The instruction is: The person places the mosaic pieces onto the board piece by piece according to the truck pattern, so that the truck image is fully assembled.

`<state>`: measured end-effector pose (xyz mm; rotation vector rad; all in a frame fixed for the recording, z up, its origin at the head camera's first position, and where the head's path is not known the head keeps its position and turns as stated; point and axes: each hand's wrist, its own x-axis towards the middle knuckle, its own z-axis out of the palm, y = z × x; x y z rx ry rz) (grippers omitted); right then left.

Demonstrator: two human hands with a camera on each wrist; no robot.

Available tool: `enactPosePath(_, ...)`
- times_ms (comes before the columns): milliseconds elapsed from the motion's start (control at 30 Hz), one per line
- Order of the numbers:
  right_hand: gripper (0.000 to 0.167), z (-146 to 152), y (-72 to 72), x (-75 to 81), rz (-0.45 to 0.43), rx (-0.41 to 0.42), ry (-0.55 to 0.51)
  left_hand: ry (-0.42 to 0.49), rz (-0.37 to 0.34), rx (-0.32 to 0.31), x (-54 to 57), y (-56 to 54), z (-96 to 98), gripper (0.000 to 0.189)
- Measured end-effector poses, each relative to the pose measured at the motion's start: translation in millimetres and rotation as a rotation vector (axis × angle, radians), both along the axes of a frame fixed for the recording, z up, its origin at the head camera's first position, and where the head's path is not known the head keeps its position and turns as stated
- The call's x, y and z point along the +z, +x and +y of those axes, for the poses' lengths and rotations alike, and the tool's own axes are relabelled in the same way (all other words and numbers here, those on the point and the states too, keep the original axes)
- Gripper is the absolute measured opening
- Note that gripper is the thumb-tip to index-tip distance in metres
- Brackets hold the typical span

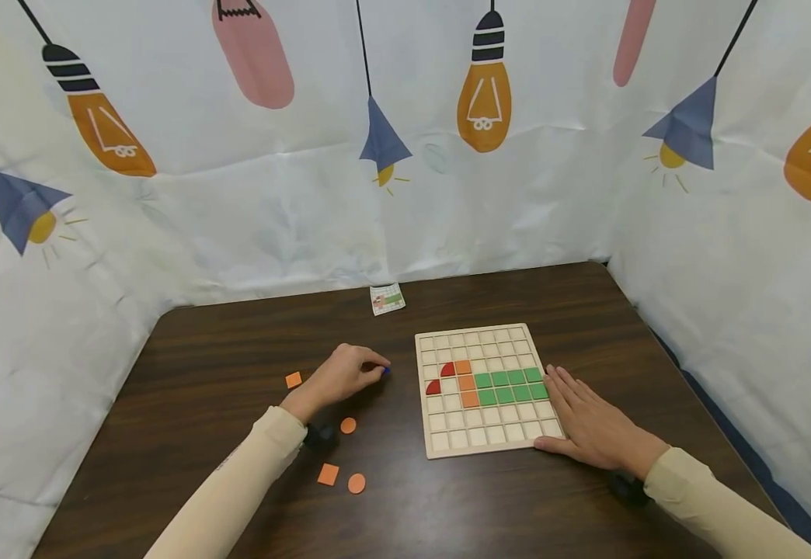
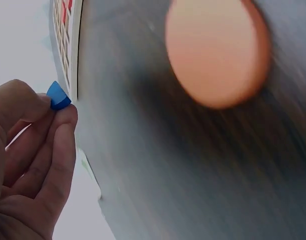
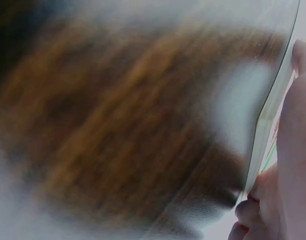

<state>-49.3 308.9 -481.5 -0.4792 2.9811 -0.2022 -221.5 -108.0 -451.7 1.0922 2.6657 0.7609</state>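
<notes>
Between thumb and fingertips, my left hand (image 1: 341, 376) pinches a small blue piece (image 2: 58, 96). It is held just left of a wooden grid board (image 1: 440, 448), apart from it. My right hand (image 1: 590, 419) lies along the board's right edge with its fingers straight, touching the frame. On the grid are two rows of green squares (image 1: 507, 386), a column of orange squares (image 1: 466, 382) and two red rounded-edge pieces (image 1: 448, 369). In the right wrist view, the board's side (image 3: 263, 125) shows next to the fingers; most of its top is hidden.
Loose on the dark table (image 1: 224, 435) lie two orange squares, one (image 1: 294, 380) beyond the left forearm and one (image 1: 328, 474) nearer, plus two orange discs (image 1: 348, 425). A small printed card (image 1: 387, 299) is at the back edge, by a white patterned curtain (image 1: 273, 202).
</notes>
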Motion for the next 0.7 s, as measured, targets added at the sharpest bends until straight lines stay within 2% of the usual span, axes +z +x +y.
enactPosePath(167,0.105,-0.1,-0.6,-0.7,-0.002,0.001,0.003,0.007,-0.006,-0.052,-2.1,-1.0,13.4,0.022)
enactPosePath(400,0.105,-0.4,-0.9,0.1,0.005,0.003,0.011,0.03,-0.012,-0.073,0.7,-0.7,33.9,0.021)
enactPosePath(700,0.106,-0.1,-1.2,-1.3,0.004,-0.001,0.014,0.072,0.006,-0.164,2.8,3.0,63.5,0.021)
